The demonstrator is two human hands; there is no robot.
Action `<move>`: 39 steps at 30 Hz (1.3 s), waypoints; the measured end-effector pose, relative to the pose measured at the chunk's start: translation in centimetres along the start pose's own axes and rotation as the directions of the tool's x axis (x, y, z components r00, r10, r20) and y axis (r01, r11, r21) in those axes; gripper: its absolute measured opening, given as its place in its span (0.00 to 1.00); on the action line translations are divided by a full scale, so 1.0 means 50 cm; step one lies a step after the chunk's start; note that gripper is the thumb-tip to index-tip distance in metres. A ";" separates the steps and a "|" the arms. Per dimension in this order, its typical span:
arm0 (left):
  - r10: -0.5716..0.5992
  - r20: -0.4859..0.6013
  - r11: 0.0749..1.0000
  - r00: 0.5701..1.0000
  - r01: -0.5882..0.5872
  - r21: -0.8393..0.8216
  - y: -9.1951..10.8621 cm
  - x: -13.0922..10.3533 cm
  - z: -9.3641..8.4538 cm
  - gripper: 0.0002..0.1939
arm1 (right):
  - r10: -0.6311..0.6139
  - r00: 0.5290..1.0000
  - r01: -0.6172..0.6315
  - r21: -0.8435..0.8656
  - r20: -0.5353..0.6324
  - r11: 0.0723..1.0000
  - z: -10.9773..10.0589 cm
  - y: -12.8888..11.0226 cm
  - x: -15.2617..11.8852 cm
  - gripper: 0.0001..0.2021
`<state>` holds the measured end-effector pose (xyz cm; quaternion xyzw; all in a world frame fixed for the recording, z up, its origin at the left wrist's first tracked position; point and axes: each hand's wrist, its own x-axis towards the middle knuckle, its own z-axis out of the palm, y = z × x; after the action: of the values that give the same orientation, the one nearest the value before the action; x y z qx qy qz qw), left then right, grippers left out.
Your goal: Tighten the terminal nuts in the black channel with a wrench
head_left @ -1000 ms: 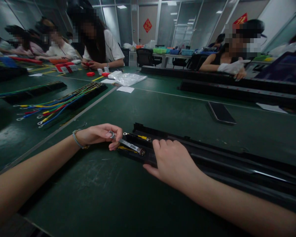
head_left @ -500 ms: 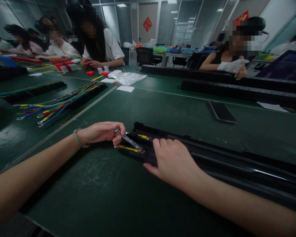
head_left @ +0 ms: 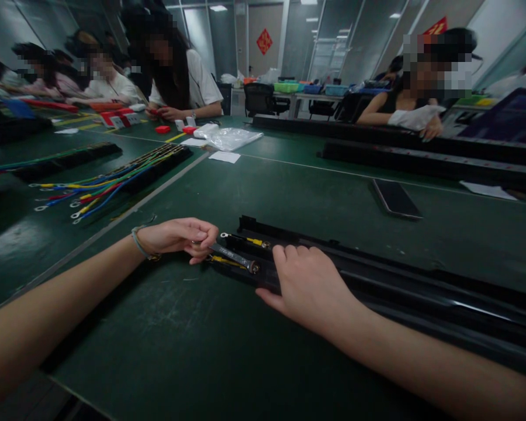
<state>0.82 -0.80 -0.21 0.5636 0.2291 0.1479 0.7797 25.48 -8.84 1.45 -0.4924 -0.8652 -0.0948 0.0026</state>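
My left hand (head_left: 188,238) is closed around one end of a silver wrench (head_left: 232,255). The wrench's far end sits on a bolt (head_left: 255,267) near the end of a long black channel-shaped housing (head_left: 390,286). My right hand (head_left: 307,283) grips that housing across its width, thumb on the near side and fingers over the far side. A short yellow-sleeved wire (head_left: 254,241) with a ring terminal (head_left: 224,235) lies in the housing beyond the wrench. Another yellow-sleeved wire (head_left: 222,261) lies partly hidden beside the wrench.
Coloured wires with ring terminals (head_left: 100,190) lie on the green table at left. A phone (head_left: 397,199) lies at right, before more long black housings (head_left: 421,158). A clear plastic bag (head_left: 232,139) and red parts (head_left: 162,129) lie farther back. Co-workers sit across the table.
My left hand has swung the wrench's held end slightly left and toward me, turning it about the bolt. My right hand keeps its place on the housing.
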 end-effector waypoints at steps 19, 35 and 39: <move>0.081 -0.042 0.997 0.996 -0.081 0.000 0.001 0.002 -0.009 0.10 | -0.003 1.000 0.003 -0.003 -0.012 1.000 0.003 0.001 0.002 0.23; 0.103 -0.050 0.994 0.993 -0.104 -0.029 0.000 0.002 -0.004 0.09 | 0.000 1.000 0.000 0.014 -0.003 1.000 0.002 0.002 0.001 0.23; 0.134 -0.113 0.990 0.984 -0.137 -0.016 -0.002 0.004 -0.005 0.10 | -0.001 1.000 0.001 0.015 -0.006 1.000 0.002 0.002 0.000 0.23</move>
<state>0.86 -0.52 -0.41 0.5595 0.2317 0.2345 0.7604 25.57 -8.78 1.39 -0.4916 -0.8661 -0.0900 0.0090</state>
